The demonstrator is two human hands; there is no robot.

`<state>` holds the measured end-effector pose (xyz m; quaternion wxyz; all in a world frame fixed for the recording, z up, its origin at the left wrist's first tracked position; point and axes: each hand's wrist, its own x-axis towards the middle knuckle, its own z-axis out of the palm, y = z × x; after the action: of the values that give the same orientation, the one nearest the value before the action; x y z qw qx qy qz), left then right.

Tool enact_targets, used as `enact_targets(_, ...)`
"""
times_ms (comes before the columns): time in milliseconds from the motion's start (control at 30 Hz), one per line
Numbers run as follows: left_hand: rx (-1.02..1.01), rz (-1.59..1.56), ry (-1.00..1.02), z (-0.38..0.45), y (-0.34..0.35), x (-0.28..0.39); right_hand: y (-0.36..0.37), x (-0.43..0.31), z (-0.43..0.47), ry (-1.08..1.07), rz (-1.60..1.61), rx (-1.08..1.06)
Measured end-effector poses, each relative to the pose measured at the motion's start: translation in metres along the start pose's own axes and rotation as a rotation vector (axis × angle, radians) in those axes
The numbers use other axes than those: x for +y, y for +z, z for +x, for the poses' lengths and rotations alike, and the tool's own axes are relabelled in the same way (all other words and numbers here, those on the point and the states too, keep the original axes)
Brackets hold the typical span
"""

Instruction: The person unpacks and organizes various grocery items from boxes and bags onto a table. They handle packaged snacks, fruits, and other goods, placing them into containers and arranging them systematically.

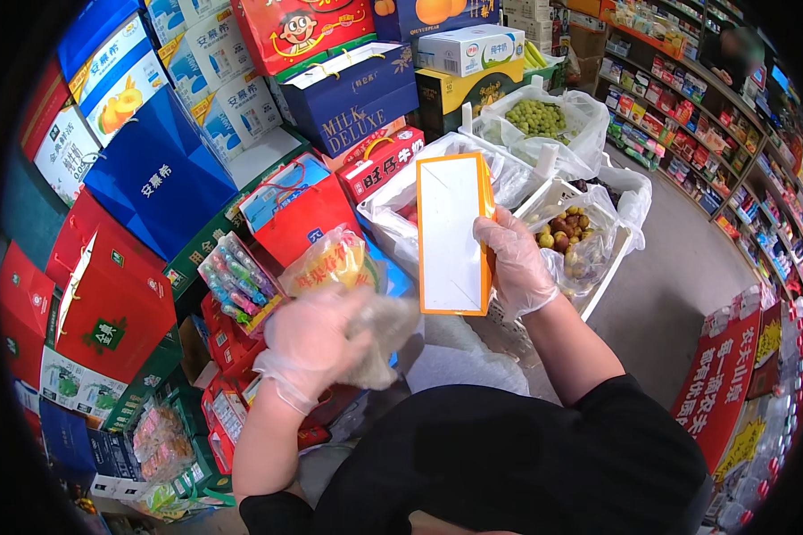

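Observation:
My right hand point(516, 262), in a clear plastic glove, grips the right side of an upright carton point(452, 231) with a white face and orange edges. A similar glove covers my left hand point(318, 334), which is blurred by motion. It holds a greyish cloth point(378, 341) just left of the carton's lower edge. Behind my left hand is a clear plastic bag with yellow contents and red writing point(334, 264). A display box of bright, wrapped stick-shaped goods point(241, 281) stands to its left.
White crates hold green grapes point(537, 120) and round brown-green fruit point(565, 227). Gift bags, including a blue one point(160, 174) and a red one point(117, 314), crowd the left. Stocked shelves point(682, 114) line the right, with a person point(733, 57) behind. Bottled drinks point(769, 441) stand lower right.

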<state>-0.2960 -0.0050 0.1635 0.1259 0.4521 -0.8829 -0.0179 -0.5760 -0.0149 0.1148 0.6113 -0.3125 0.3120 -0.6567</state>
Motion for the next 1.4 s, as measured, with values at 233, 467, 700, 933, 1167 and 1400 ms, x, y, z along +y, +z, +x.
enact_targets(233,0.46,0.22,0.094,0.014,0.012,0.03,0.008,0.025,0.0,0.101,0.031,-0.083)
enact_targets(467,0.469,0.444,0.34,0.025,0.045,0.023,0.015,0.028,-0.011,0.168,-0.068,-0.186)
enact_targets(700,0.455,0.461,-0.032,0.062,0.022,-0.016,0.027,0.019,-0.022,0.251,-0.101,-0.145)
enact_targets(933,0.544,0.353,-0.099,0.044,0.019,-0.018,0.023,0.024,-0.012,0.175,-0.096,-0.058)
enact_targets(1167,0.343,0.554,0.289,0.006,0.037,0.022,0.02,0.034,0.004,0.05,0.016,0.014)
enact_targets(1400,0.277,0.564,0.426,-0.029,0.047,0.015,0.019,0.032,0.007,-0.031,0.044,0.036)
